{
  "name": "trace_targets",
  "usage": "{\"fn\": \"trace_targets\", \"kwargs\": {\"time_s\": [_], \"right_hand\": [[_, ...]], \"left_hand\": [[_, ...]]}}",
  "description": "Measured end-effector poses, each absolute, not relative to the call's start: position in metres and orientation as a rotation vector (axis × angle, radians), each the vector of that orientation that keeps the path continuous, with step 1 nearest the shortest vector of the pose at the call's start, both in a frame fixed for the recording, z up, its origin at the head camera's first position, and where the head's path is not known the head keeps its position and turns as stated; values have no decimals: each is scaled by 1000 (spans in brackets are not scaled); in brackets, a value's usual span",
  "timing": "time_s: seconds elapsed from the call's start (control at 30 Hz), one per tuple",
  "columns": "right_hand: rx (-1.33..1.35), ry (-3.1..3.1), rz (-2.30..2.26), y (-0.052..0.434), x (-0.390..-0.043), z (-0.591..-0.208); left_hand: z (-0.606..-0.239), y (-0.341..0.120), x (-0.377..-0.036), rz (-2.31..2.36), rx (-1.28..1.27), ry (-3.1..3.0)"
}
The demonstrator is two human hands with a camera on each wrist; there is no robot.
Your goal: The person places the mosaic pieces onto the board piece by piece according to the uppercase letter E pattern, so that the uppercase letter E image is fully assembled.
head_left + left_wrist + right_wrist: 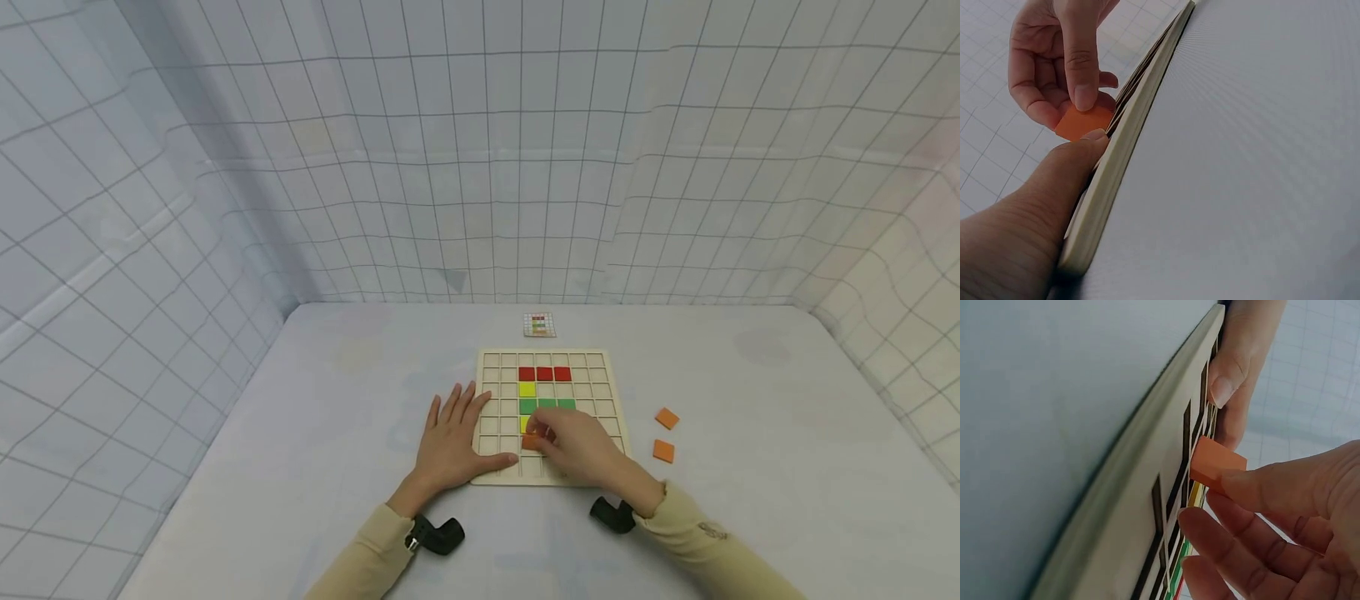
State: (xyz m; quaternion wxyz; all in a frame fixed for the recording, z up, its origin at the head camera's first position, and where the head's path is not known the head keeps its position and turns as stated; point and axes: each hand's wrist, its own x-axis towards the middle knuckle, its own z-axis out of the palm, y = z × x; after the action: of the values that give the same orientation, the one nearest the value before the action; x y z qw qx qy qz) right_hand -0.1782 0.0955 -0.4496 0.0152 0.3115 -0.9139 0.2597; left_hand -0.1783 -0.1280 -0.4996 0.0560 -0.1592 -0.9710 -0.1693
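A pale wooden grid board lies on the table with square tiles set in its cells. Red tiles form a row near the top, with a yellow tile below the leftmost and green tiles under that. My right hand pinches an orange tile between thumb and fingers, over a lower cell of the same column. In the right wrist view the tile stands tilted, one edge at the board. My left hand lies spread, fingers straight, on the board's left edge, its thumb near the front.
Two loose orange tiles lie on the table right of the board. Behind the board is a small card printed with a coloured grid pattern. White gridded cloth walls surround the table at the back and sides.
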Motion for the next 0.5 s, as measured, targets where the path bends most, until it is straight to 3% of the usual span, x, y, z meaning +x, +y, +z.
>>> {"fn": "trace_targets", "kwargs": {"time_s": [0.5], "right_hand": [[913, -2904, 789, 94, -178, -449]], "left_hand": [[-496, -128, -177, -518, -487, -2948]]}}
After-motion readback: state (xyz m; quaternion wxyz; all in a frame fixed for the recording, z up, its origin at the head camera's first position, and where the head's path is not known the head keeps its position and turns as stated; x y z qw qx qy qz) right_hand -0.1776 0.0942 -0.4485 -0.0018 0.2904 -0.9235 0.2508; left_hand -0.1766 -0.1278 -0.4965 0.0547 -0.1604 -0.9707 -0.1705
